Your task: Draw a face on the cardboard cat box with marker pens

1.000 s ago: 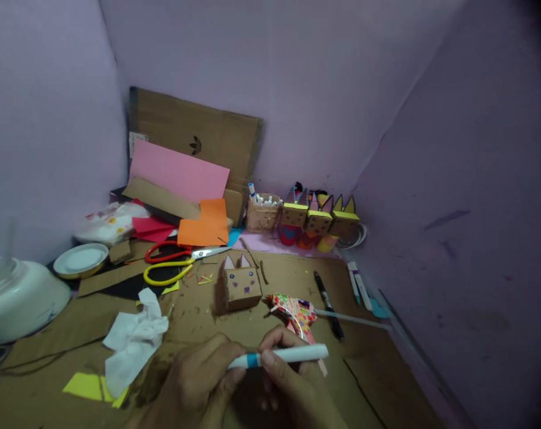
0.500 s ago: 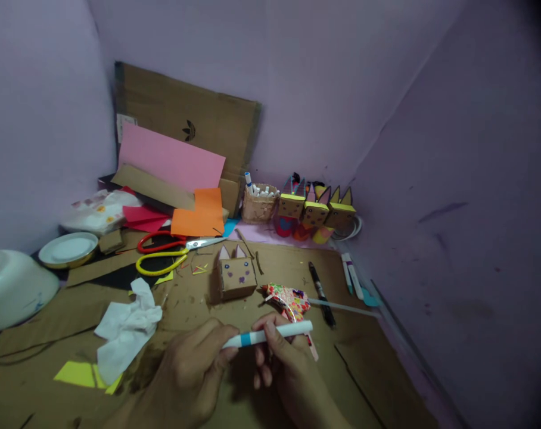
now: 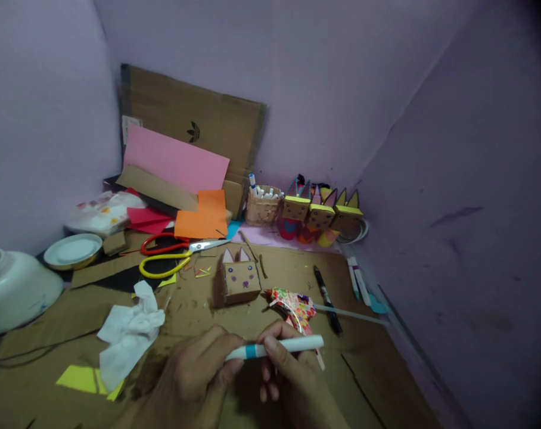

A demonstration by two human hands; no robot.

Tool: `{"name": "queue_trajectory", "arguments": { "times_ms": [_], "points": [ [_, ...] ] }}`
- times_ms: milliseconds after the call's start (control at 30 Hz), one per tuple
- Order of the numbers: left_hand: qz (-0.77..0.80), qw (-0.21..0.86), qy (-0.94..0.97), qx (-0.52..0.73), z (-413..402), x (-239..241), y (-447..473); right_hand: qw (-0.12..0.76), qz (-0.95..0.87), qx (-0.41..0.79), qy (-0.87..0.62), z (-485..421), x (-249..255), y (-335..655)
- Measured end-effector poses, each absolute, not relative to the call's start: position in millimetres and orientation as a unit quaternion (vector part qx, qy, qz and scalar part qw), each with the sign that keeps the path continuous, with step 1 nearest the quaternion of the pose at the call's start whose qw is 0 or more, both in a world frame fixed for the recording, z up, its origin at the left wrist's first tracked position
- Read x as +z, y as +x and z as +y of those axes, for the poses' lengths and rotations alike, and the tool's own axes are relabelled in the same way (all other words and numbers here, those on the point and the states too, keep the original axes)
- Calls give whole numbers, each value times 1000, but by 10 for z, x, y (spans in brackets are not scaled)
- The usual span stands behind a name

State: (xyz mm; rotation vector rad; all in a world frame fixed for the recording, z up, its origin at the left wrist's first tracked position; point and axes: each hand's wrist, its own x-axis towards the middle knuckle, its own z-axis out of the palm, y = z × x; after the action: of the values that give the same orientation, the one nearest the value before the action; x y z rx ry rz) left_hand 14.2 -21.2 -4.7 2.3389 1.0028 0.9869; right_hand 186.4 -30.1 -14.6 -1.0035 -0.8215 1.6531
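Observation:
A white marker point(image 3: 297, 344) with a blue band lies crosswise between my two hands, near the front of the cardboard-covered table. My left hand point(image 3: 199, 372) grips its left end between thumb and fingers. Thumb and forefinger of my right hand point(image 3: 292, 363) pinch the barrel right of the band, with the other fingers curled below. Beyond the hands stands a small cardboard box with a cat face and pointed ears point(image 3: 241, 279). Just behind my right hand rests a floral-patterned glue gun point(image 3: 295, 304), partly covered by it, with a clear glue stick out of its back.
Red- and yellow-handled scissors point(image 3: 181, 253), a crumpled tissue point(image 3: 131, 330) and yellow paper point(image 3: 83, 378) lie left. A black pen point(image 3: 327, 301) and two markers point(image 3: 358, 280) lie right. Behind stand a basket of markers point(image 3: 262, 208), three cat-faced figures point(image 3: 322, 214) and a cardboard sheet point(image 3: 230, 113).
The whole view has shifted slightly, so things sit a little further right and lower. Both hands keep their hold on the marker, which looks much the same.

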Motion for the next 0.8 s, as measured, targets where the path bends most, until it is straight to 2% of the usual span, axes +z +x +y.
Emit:
{"name": "queue_trajectory", "arguments": {
  "times_ms": [333, 567, 800],
  "points": [
    [354, 201, 860, 307, -224, -13, 102, 479, -349, 704, -393, -325, -172, 1887],
    [357, 126, 857, 349, -219, -59, 156, 457, -343, 713, -405, -326, -221, 1877],
    [360, 90, 865, 337, -193, -2, 168, 432, -349, 696, -455, -301, -162, 1890]
  ]
}}
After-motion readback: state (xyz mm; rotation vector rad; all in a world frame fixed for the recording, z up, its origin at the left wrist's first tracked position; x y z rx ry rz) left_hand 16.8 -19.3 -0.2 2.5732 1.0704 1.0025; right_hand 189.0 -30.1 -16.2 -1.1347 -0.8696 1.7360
